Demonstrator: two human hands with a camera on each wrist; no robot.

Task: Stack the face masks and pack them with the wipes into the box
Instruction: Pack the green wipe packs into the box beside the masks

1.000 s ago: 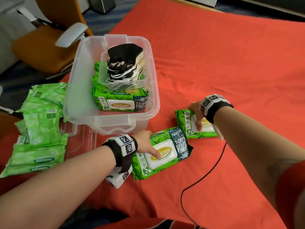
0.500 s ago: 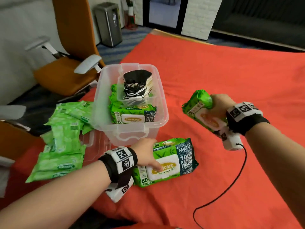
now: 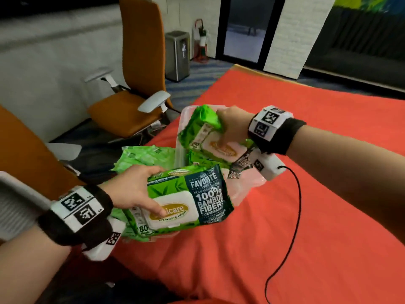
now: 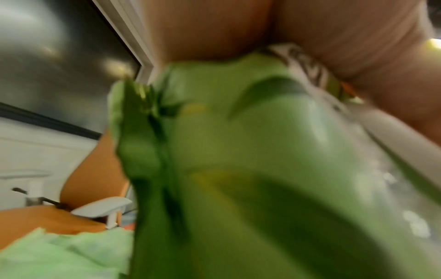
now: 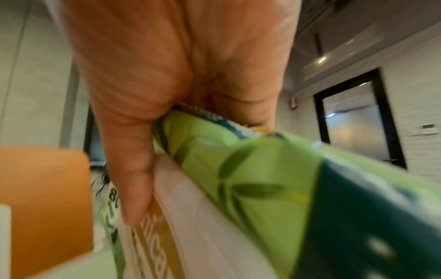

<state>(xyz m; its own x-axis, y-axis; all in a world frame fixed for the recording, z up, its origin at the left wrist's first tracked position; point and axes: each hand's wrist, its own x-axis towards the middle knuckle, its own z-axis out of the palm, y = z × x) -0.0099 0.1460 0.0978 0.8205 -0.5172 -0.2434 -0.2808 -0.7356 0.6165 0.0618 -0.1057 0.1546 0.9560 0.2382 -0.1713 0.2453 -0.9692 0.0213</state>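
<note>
Both packs are off the red tabletop (image 3: 328, 194) now, so the last loose wipes are heading in. My right hand (image 3: 232, 123) is clamped on a green plastic wipes pack (image 3: 197, 128), tilted over the clear plastic box (image 3: 247, 189) at 12 o'clock. My left hand (image 3: 133, 191) grips a second green wipes pack with white flip lid (image 3: 186, 202), just short of the box at 7 o'clock. Masks not visible.

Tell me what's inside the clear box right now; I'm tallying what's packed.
Inside the clear box, only part of one green wipes pack shows. The two packs in the hands cover the rest; no masks are visible.
</note>
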